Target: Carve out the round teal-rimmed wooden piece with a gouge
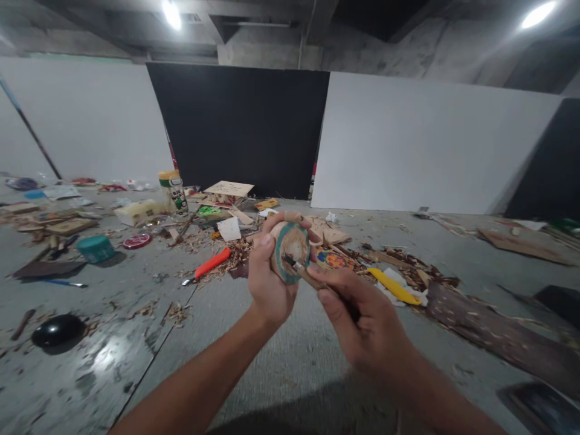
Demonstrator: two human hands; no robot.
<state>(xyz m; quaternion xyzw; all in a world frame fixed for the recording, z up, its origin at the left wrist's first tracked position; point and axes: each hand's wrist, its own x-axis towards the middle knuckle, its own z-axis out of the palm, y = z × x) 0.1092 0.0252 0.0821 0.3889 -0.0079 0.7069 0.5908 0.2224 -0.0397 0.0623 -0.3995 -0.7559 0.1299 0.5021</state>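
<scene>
left fingers (266,241) cup the round piece (294,243), right fingers (334,277) pinch the tool (299,267), tip at the piece's hollow! light strokes, firm cradle should serve best.

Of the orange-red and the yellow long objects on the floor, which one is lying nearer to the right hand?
The yellow object, just beyond the right hand; the orange-red object lies farther away, left of the left hand.
</scene>
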